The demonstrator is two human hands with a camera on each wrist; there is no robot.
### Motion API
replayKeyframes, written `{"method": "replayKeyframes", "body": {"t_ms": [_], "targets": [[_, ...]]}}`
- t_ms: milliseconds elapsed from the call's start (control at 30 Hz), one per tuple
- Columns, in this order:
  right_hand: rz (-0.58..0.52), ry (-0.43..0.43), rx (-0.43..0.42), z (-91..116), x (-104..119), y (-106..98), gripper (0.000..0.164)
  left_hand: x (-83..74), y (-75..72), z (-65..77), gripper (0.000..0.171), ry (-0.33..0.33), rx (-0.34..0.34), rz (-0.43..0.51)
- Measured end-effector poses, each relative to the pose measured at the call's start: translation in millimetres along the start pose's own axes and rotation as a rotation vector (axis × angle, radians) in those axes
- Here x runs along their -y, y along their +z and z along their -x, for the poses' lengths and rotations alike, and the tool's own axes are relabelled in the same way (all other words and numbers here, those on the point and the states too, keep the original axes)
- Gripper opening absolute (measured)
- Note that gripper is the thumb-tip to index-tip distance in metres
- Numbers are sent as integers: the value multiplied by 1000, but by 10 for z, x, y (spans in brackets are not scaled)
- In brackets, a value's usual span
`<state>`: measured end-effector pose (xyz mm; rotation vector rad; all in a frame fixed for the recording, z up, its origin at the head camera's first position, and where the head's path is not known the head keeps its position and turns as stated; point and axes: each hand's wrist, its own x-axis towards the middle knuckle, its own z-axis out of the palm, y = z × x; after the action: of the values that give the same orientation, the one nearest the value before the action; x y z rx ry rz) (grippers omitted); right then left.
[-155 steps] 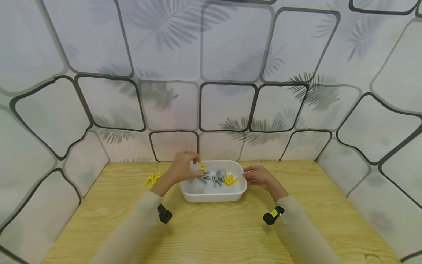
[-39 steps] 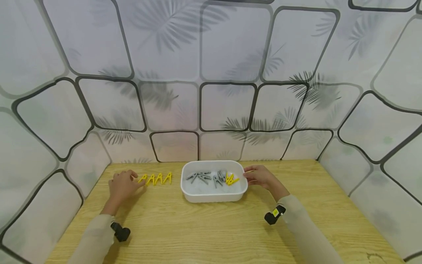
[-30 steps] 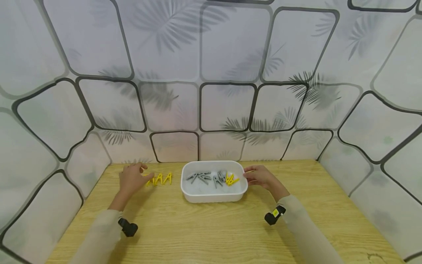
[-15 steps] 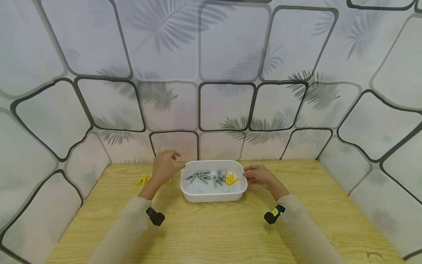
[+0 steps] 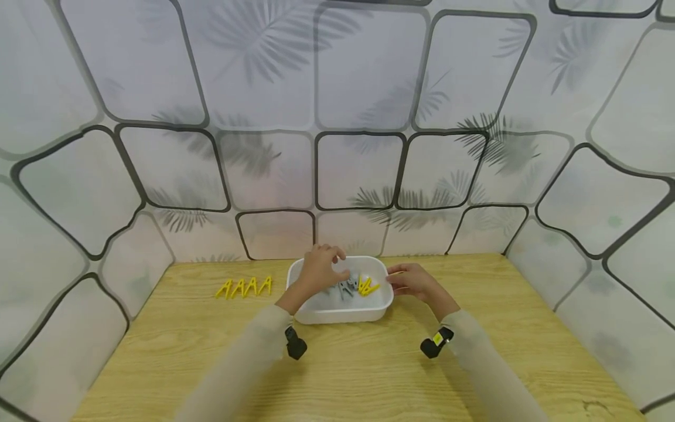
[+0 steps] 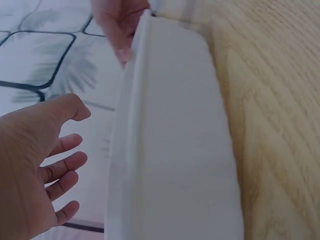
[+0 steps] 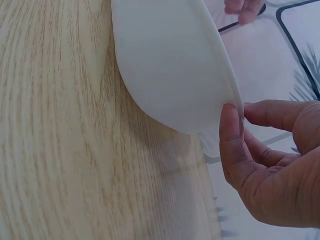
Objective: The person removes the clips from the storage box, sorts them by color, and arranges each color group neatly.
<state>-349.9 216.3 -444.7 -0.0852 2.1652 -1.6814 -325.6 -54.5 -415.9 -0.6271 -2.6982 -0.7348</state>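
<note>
My left hand (image 5: 319, 271) hovers over the left half of a white plastic tub (image 5: 337, 317). In the left wrist view its fingers (image 6: 62, 167) are loosely bent, thumb apart, with nothing between them. Grey clothespins (image 5: 345, 288) lie in the tub, some hidden behind that hand. Farther right inside it are a few yellow clothespins (image 5: 367, 288). At the tub's right end, my right hand (image 5: 416, 283) pinches the rim, thumb and fingers on either side of the wall in the right wrist view. Several yellow clothespins (image 5: 253, 281) stand spread in a row on the table, left of the tub.
The wooden table (image 5: 358, 375) ends at a patterned curtain or wall covering (image 5: 358, 170) close behind the tub, with similar panels on both sides. Each wrist carries a small black camera (image 5: 296, 344).
My left hand set yellow clothespins from the tub into the row, then let go at its left end and swung right, back over the tub. The right hand stayed at the rim.
</note>
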Motion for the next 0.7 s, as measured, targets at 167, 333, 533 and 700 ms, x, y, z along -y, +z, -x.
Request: {"method": "replayKeyframes", "body": {"t_ms": [167,333,533,700], "targets": [[0,0,1,-4,-6,-10,43,-81,183,-103,32,8,120,-5],[-2,4,-5,-20,-14,-9,42,-94,345,-202,36,-8,208,-20],[3,-7,-1,-13,-16,-10,42,-151,495,-261,37,20,258,-91],[6,-7,2,-22,-19,-23,44,-237,557,-270,38,27,283,-115]]}}
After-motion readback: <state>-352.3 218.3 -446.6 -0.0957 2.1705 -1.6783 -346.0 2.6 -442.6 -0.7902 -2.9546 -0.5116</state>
